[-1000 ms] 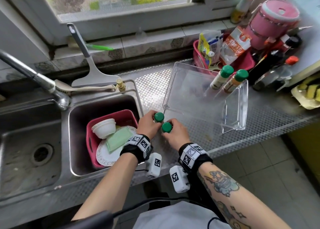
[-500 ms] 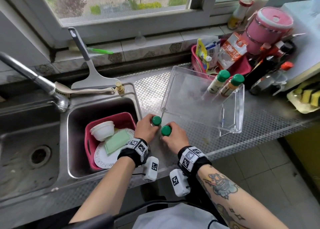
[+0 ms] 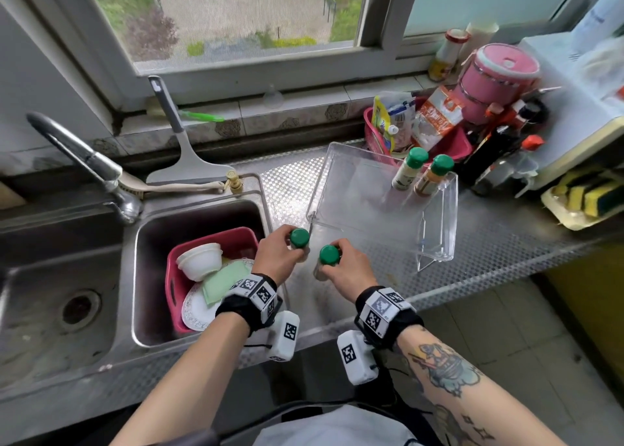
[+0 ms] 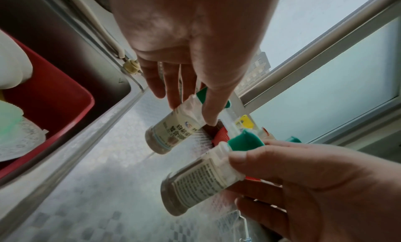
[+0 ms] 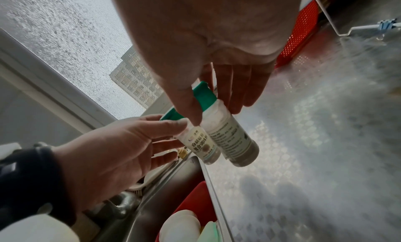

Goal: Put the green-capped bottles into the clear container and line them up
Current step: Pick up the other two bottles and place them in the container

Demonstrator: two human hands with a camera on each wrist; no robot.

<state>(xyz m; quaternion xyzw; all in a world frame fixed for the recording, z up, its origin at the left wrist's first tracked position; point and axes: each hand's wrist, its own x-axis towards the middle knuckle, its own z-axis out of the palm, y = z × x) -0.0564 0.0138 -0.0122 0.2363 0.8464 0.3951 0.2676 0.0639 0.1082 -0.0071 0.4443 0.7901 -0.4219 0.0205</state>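
Two small spice bottles with green caps are held just above the steel counter, at the near left corner of the clear container (image 3: pixel 439 224). My left hand (image 3: pixel 292 248) (image 4: pixel 190 113) pinches the left bottle (image 3: pixel 299 238) (image 4: pixel 173 129) just under its cap. My right hand (image 3: pixel 332 263) (image 5: pixel 214 113) grips the other bottle (image 3: pixel 329 256) (image 5: pixel 234 142) the same way. Both bottles hang upright, a little apart. Two more green-capped bottles (image 3: pixel 410 169) (image 3: pixel 435 175) stand side by side in the container's far right corner.
A sink (image 3: pixel 202 216) to the left holds a red basin (image 3: pixel 175 277) with a bowl and plates. A red basket (image 3: pixel 452 145) of packets stands behind the container. Dark sauce bottles (image 3: pixel 489 152) and a pink lunch box (image 3: pixel 496 74) crowd the right.
Both hands have lifted their bottles off the counter and the two green caps have moved slightly apart. The container and its two bottles have not moved.
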